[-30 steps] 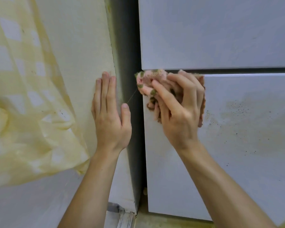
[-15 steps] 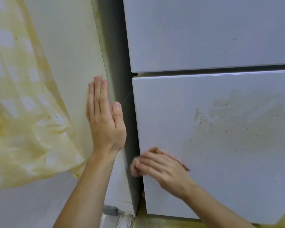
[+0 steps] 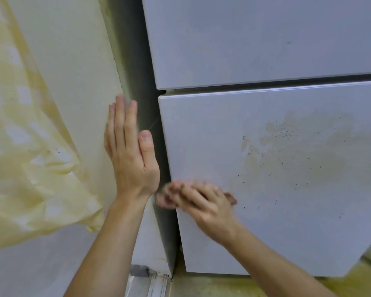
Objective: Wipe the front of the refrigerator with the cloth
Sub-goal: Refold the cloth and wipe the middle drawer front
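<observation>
Right hand (image 3: 204,207), blurred, grips pink cloth (image 3: 164,200) against refrigerator (image 3: 255,50) lower door's left edge, 7 o'clock in view. Left hand (image 3: 131,159), fingers straight, flat on wall (image 3: 73,71), 11 o'clock of cloth.

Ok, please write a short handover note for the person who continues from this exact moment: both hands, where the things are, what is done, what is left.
Left hand: flat, fingers straight, resting on the wall beside the refrigerator.
Right hand: holds the cloth against the left edge of the lower door, low down; it is motion-blurred.
Done: the left strip of the lower door looks free of spots.
Left: the brownish speckled stain on the right part of the lower door is not wiped yet. The upper door shows only faint marks.
</observation>
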`<state>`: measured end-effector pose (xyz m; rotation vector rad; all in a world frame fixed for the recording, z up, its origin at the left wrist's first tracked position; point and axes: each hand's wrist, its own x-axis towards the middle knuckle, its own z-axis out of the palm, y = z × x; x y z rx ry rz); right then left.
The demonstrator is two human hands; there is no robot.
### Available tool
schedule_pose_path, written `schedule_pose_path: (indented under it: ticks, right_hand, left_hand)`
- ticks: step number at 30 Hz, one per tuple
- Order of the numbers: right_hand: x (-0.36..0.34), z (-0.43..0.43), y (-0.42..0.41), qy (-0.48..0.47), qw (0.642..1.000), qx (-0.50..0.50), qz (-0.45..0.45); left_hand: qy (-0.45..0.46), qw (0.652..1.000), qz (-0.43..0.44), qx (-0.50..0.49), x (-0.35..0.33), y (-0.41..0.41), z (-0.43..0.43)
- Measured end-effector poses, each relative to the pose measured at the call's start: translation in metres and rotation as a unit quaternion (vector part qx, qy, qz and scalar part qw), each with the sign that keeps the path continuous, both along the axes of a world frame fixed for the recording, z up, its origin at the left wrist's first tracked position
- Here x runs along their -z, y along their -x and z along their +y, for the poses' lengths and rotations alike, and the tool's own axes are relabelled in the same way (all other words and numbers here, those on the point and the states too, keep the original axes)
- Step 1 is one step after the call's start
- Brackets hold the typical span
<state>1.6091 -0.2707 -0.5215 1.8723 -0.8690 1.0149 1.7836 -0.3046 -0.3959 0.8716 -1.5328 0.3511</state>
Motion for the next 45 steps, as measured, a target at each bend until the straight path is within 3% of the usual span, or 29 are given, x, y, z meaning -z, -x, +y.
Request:
schedule_pose_path:
  ticks: [3,6,9,12,14,17,21,23,26,30,33,36,38,41,45]
  right_hand:
    - [0.04,0.014,0.033,-0.074,0.995,0.004,0.066]
    - [0.028,0.021,0.044,-0.084,0.994,0.006,0.065]
    - [-0.044,0.023,0.05,0.023,0.998,0.031,-0.056]
    - [-0.126,0.024,0.064,0.12,0.963,0.074,-0.228]
    - [-0.143,0.023,0.068,0.14,0.948,0.068,-0.277]
    - [-0.11,0.023,0.071,0.121,0.965,0.063,-0.223]
    - [0.001,0.03,0.098,-0.003,0.997,0.055,-0.058]
    - [0.048,0.045,0.113,-0.077,0.994,0.062,0.049]
    - [0.061,0.059,0.121,-0.134,0.984,0.066,0.1]
    - [0.017,0.051,0.118,-0.094,0.991,0.058,0.071]
    - [-0.054,0.042,0.109,0.005,0.995,0.061,-0.075]
    - [-0.134,0.035,0.103,0.094,0.964,0.071,-0.237]
    - [-0.151,0.032,0.102,0.119,0.947,0.077,-0.289]
    - [-0.114,0.033,0.101,0.108,0.952,0.088,-0.272]
    - [0.002,0.044,0.126,0.02,0.987,0.122,-0.105]
  left_hand:
    - [0.017,1.0,-0.009,0.002,0.003,0.021,0.004]
    - [0.037,0.999,-0.014,0.015,0.008,0.038,0.009]
    - [0.049,0.998,-0.008,0.025,0.008,0.046,0.01]
    - [0.042,0.999,-0.012,0.029,0.012,0.055,0.01]
    - [0.032,0.999,-0.024,0.013,0.017,0.064,0.011]
    - [0.036,0.999,-0.032,0.008,0.02,0.072,0.009]
    - [0.052,0.998,-0.021,0.012,0.02,0.076,0.005]
    - [0.053,0.999,-0.01,0.008,0.02,0.08,0.006]
    - [0.046,0.999,0.008,-0.002,0.02,0.087,0.008]
    - [0.045,0.999,-0.004,-0.017,0.027,0.092,0.011]
    - [0.046,0.999,-0.018,-0.013,0.031,0.095,0.013]
    - [0.041,0.999,-0.015,-0.009,0.029,0.095,0.015]
    - [0.04,0.999,-0.016,-0.007,0.031,0.096,0.017]
    - [0.042,0.999,-0.034,-0.003,0.036,0.099,0.018]
    - [0.051,0.998,-0.043,-0.014,0.04,0.105,0.017]
